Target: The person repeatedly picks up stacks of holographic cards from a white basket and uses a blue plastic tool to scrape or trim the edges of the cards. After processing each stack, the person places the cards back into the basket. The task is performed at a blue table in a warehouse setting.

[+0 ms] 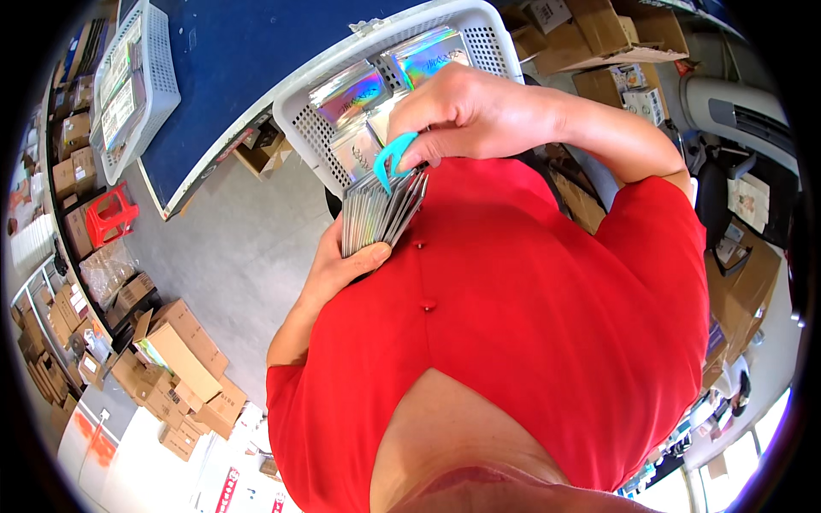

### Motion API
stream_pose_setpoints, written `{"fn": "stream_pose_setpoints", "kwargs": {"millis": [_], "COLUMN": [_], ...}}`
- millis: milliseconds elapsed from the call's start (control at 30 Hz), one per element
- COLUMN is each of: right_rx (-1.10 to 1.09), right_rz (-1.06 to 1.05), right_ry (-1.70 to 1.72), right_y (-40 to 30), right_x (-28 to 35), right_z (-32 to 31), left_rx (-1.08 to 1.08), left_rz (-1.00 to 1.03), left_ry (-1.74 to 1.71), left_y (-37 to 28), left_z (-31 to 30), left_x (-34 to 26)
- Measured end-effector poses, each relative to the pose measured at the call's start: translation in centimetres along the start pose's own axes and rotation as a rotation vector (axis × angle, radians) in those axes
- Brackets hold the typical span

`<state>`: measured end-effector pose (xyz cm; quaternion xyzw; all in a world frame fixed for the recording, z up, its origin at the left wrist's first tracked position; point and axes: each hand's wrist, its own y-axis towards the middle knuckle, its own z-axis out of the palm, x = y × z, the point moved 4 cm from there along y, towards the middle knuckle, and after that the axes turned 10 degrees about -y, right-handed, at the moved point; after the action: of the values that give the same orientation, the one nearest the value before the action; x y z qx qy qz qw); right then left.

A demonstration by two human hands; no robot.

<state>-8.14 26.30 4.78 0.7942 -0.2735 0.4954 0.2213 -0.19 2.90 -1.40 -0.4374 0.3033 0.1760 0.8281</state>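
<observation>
A fanned stack of thin, flat packets (372,215) is gripped in my left hand (349,256), its thumb across the near edge, close against the red shirt. My right hand (449,115) pinches a small turquoise plastic tool (390,160) with a curved, pointed tip, which reaches the packets' upper edges. Behind my right hand, a white perforated plastic basket (298,134) holds several piles of shiny holographic packets (349,96) bearing writing. Part of the basket and its piles is hidden by my right hand and forearm.
A blue-topped table (237,51) lies beyond the basket. Another white basket (151,83) with packets stands at its left end. A red plastic stool (112,215) and cardboard boxes (183,353) are on the left; more open boxes (596,32) are at the upper right.
</observation>
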Motion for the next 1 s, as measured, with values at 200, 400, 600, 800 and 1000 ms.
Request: {"fn": "stream_pose_setpoints", "kwargs": {"millis": [200, 400, 600, 800, 1000], "right_rx": [0.08, -0.083, 0.045, 0.169, -0.035], "right_rz": [-0.089, 0.024, 0.112, -0.067, 0.003], "right_ry": [-0.605, 0.08, 0.097, -0.673, 0.032], "right_y": [-1.3, -0.1, 0.2, -0.9, 0.3], "right_x": [-4.3, 0.9, -0.4, -5.8, 0.6], "right_z": [2.8, -1.5, -0.3, 3.2, -1.4], "left_rx": [-0.002, 0.01, -0.001, 0.027, 0.02], "left_rz": [0.025, -0.022, -0.017, -0.002, -0.051], "left_ry": [0.03, -0.022, -0.017, 0.001, -0.019], "left_y": [-0.3, -0.4, -0.2, 0.0, -0.2], "left_z": [0.9, 0.6, 0.8, 0.8, 0.5], "left_x": [-0.9, -0.5, -0.7, -1.1, -0.6]}}
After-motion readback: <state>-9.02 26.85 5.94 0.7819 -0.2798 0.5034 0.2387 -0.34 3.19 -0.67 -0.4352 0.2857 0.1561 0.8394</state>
